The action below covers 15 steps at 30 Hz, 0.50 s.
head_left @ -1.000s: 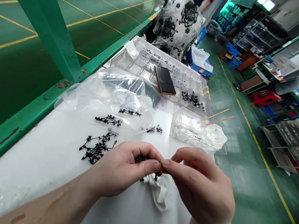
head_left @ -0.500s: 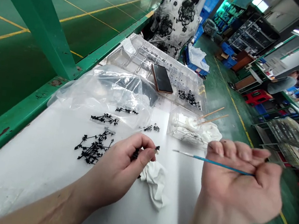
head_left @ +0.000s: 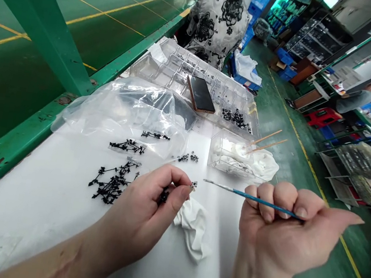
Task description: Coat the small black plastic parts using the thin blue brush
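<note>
Between the thumb and fingers of my left hand is pinched a small black plastic part, its end poking out past the fingertips. My right hand, palm up, has its fingers curled on a thin blue paintbrush. The brush tip points left and is a short gap from the black part. Under my left hand lies a crumpled white cloth. Left of that hand is a pile of black plastic sprues, with a smaller bunch behind it. Several tiny dark pieces lie just beyond.
A clear box holds white cloth and two wooden sticks. Behind it a phone leans on a compartment tray of small parts. A plastic bag covers the back left, beside a green metal frame. A person sits opposite.
My right hand has moved left, bringing the brush tip closer to the black part, and its fingers have curled further over the handle. My left hand has barely moved.
</note>
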Tool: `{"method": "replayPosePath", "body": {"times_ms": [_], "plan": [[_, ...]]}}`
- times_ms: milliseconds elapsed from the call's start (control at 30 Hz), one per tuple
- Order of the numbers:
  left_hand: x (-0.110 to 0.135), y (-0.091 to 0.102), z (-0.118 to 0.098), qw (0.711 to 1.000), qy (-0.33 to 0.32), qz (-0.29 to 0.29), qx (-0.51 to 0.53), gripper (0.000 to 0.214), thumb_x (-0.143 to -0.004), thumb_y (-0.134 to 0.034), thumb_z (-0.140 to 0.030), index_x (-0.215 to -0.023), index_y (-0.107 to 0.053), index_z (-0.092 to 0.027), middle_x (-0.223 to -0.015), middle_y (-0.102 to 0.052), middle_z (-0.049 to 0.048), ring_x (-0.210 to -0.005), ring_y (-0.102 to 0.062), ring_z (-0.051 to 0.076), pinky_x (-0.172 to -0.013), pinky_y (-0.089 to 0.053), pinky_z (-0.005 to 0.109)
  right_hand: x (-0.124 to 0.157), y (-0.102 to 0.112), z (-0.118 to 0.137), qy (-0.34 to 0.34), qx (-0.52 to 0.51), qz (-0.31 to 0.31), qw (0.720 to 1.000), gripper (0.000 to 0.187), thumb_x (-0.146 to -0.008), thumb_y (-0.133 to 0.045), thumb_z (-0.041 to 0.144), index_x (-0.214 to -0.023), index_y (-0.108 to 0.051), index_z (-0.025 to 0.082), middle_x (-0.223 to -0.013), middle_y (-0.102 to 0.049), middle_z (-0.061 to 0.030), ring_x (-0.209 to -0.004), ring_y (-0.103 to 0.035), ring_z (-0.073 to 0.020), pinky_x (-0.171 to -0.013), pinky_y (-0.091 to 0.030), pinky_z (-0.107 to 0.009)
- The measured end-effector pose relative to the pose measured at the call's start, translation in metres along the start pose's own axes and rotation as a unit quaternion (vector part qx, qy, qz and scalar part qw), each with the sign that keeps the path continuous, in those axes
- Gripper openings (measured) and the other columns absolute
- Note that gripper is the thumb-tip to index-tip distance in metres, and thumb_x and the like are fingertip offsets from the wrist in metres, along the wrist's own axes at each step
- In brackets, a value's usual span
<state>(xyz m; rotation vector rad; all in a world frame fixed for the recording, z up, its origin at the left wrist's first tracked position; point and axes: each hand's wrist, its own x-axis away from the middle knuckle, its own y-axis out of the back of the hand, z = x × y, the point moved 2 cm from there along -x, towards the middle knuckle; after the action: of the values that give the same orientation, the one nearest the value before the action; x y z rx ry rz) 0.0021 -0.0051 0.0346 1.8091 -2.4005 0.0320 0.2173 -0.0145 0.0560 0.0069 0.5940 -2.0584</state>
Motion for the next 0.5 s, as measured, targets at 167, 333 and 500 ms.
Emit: {"method": "replayPosePath", "body": {"times_ms": [167, 333, 500], "plan": [[0.0005, -0.0002, 0.0006, 1.0, -0.018, 0.003, -0.007, 0.021, -0.1, -0.055, -0.037, -0.088, -0.065, -0.024, -0.069, -0.057, -0.0048, -0.06, -0.047, 0.009, -0.061, -0.038, 0.025, 0.0026, -0.0001, -0.0002, -0.014, -0.013, 0.022, 1.0, 0.067, -0.098, -0.056, 0.066, -0.062, -0.027, 0.018, -0.054, -0.02, 0.0048, -0.039, -0.026, -0.0098, -0.041, -0.029, -0.026], [-0.0005, 0.0012, 0.0009, 1.0, -0.025, 0.001, -0.012, 0.021, -0.1, -0.055, -0.037, -0.089, -0.065, -0.023, -0.068, -0.057, -0.0043, -0.059, -0.047, 0.01, -0.06, -0.038, 0.025, 0.0033, -0.0032, -0.0019, -0.017, -0.005, 0.032, 0.999, 0.066, -0.099, -0.054, 0.066, -0.062, -0.027, 0.018, -0.054, -0.022, 0.0047, -0.039, -0.026, -0.0094, -0.04, -0.028, -0.026], [-0.0027, 0.0037, 0.002, 0.998, -0.046, 0.023, -0.041, 0.02, -0.101, -0.054, -0.037, -0.091, -0.065, -0.024, -0.067, -0.058, -0.0058, -0.058, -0.049, 0.008, -0.057, -0.039, 0.021, 0.0008, -0.004, -0.006, -0.015, 0.002, 0.019, 1.0, 0.066, -0.098, -0.055, 0.066, -0.063, -0.027, 0.018, -0.053, -0.022, 0.0051, -0.039, -0.026, -0.0087, -0.04, -0.027, -0.026]]}}
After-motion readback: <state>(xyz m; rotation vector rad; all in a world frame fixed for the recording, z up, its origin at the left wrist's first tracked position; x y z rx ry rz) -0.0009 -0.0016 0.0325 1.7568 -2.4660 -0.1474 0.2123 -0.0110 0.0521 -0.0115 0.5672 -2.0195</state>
